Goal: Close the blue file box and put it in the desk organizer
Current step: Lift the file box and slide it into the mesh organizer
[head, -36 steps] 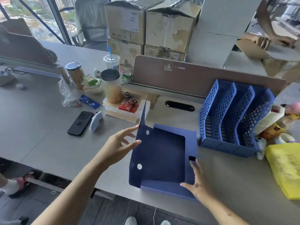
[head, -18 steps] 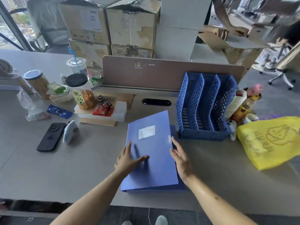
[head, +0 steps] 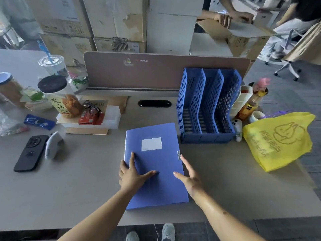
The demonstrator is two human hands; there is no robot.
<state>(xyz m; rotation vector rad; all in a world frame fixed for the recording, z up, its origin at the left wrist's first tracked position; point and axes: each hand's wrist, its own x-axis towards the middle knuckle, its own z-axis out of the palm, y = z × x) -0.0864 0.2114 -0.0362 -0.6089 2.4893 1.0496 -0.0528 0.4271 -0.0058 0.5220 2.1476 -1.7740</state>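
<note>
Pressing the blue file box (head: pixel 154 164) shut with both hands flat, left hand (head: pixel 133 174) and right hand (head: pixel 190 178) spread wide, you are lifting it next into the desk organizer (head: pixel 206 105).

The grey bench (head: pixel 73 188) is carrying the closed blue file box (head: pixel 154 164), lying flat near its front edge. The blue desk organizer (head: pixel 206 108) is standing just beyond the box's far right corner. A yellow bag (head: pixel 278 141) is slumping at the right. A black phone (head: pixel 30 153) is lying at the left, with a blue packet (head: pixel 39 121) sitting behind it.
</note>
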